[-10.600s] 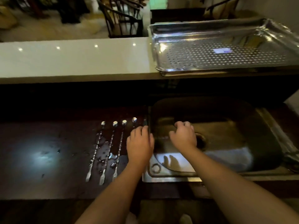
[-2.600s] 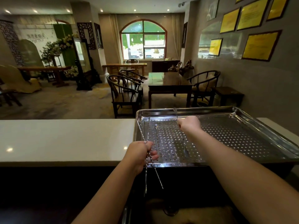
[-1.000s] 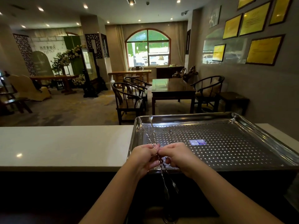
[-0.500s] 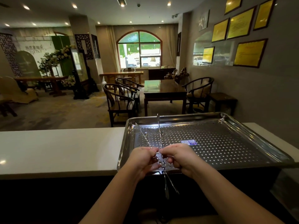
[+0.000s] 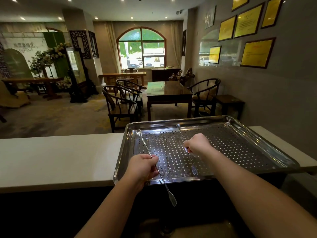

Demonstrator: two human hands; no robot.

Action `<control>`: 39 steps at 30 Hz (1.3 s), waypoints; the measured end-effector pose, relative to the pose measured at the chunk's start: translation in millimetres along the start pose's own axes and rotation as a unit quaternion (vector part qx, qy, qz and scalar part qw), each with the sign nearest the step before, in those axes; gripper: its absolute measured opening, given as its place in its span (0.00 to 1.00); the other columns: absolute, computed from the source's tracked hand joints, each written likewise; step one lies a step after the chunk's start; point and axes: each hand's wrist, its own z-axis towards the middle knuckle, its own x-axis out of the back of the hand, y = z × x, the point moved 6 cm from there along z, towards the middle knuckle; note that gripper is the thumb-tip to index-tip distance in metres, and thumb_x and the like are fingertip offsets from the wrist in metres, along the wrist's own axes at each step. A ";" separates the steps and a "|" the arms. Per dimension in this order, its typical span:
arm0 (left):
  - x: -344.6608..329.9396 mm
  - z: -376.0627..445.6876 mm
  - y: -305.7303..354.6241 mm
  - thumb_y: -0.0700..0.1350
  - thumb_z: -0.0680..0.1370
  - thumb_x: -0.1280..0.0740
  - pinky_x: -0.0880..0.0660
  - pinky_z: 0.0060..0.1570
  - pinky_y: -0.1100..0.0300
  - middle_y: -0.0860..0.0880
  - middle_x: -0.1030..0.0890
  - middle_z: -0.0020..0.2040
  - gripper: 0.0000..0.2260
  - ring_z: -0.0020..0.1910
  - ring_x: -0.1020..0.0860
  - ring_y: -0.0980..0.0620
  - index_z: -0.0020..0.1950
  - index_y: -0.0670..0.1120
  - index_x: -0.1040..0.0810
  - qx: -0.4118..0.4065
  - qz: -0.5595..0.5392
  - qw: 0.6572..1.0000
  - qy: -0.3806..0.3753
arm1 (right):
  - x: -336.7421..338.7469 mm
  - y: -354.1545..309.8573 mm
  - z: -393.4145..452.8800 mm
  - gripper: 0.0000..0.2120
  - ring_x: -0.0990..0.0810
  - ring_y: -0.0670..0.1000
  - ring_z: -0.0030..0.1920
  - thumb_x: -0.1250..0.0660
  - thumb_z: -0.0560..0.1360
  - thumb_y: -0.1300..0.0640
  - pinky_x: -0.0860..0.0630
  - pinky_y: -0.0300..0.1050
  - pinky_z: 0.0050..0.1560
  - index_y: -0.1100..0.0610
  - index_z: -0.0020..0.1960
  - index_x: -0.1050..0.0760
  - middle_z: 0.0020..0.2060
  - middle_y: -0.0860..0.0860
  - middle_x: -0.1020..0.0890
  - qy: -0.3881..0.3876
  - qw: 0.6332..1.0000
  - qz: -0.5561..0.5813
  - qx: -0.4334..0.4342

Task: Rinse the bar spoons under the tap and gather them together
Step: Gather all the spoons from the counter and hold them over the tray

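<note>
I see three bar spoons over the perforated tray (image 5: pixel 248 145). My left hand (image 5: pixel 143 168) pinches one bar spoon (image 5: pixel 155 166) mid-shaft; its bowl reaches the tray's far left corner and its fork end hangs past the near rim. My right hand (image 5: pixel 197 145) is curled round a second spoon (image 5: pixel 189 156), held over the tray's middle. A third spoon (image 5: pixel 166 155) lies flat on the tray between them. The tray's right half is bare; the white table (image 5: pixel 56 160) stretches left.
</note>
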 end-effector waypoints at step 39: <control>-7.9 -6.2 -0.4 0.40 0.76 0.31 0.24 0.32 0.59 0.41 0.20 0.35 0.05 0.31 0.23 0.49 0.44 0.37 0.20 -0.048 0.032 0.998 0.020 | -57.4 -23.3 -117.5 0.07 0.20 0.49 0.29 0.30 0.71 0.54 0.21 0.44 0.39 0.56 0.37 0.16 0.27 0.52 0.19 -0.093 0.984 -0.040 0.145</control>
